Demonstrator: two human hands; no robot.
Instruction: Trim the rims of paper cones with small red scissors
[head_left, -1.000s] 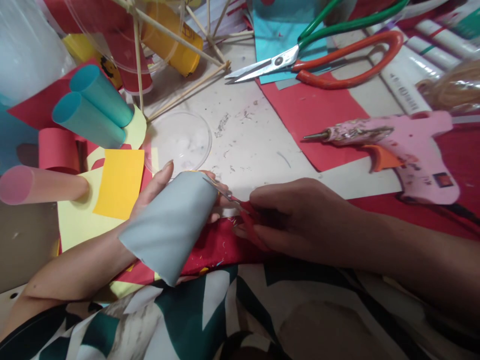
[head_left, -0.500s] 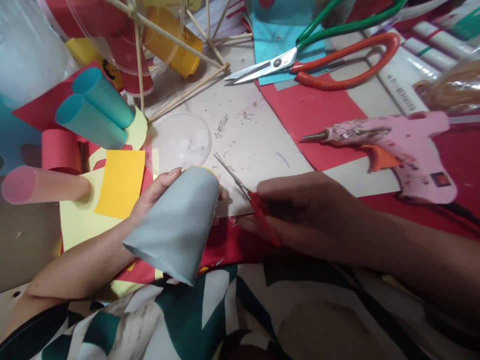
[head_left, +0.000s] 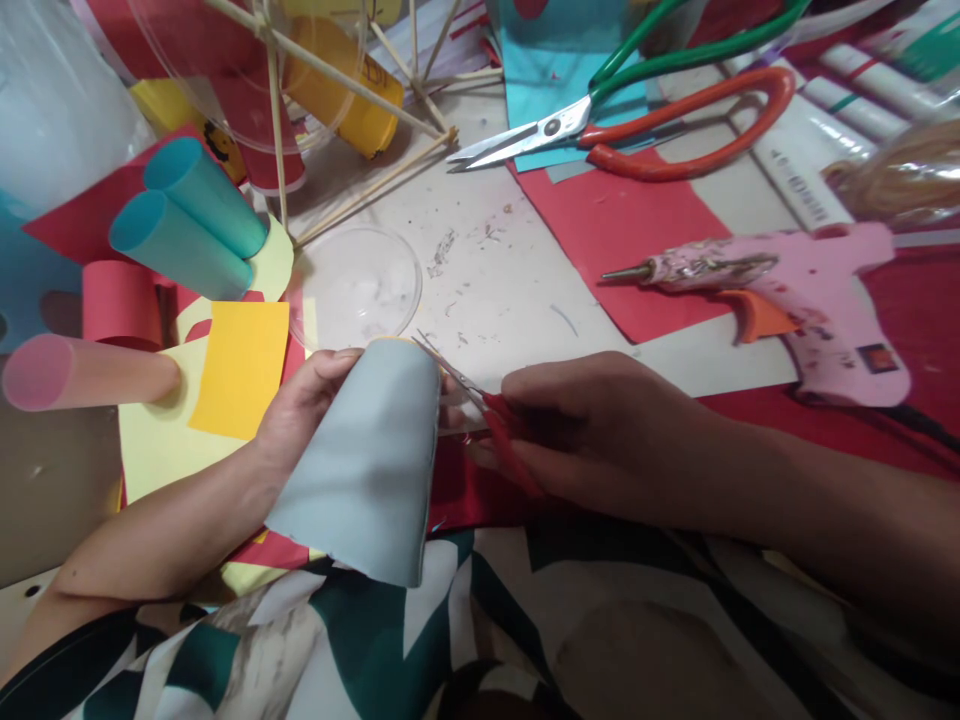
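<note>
A pale blue-grey paper cup shape [head_left: 360,460] lies tilted in my left hand [head_left: 307,400], its narrow end away from me and its wide end over my lap. The thumb rests along its left side, and other fingertips show past its right edge. My right hand [head_left: 585,420] is closed around the red handles of small scissors [head_left: 506,440]. Their thin blades reach the upper right edge of the paper cup shape; whether they touch it I cannot tell. Just beyond sits a clear round plastic lid [head_left: 367,280].
Large scissors [head_left: 555,125] with green and red handles lie at the back. A pink glue gun [head_left: 780,280] rests at right on red paper [head_left: 622,240]. Teal paper tubes [head_left: 184,240], a yellow paper piece [head_left: 244,365] and a stick frame [head_left: 375,195] stand left and behind.
The small scissors have moved left, bringing their blades to the paper cup shape's far right edge. My left hand has turned the cup shape slightly, its wide end swinging right.
</note>
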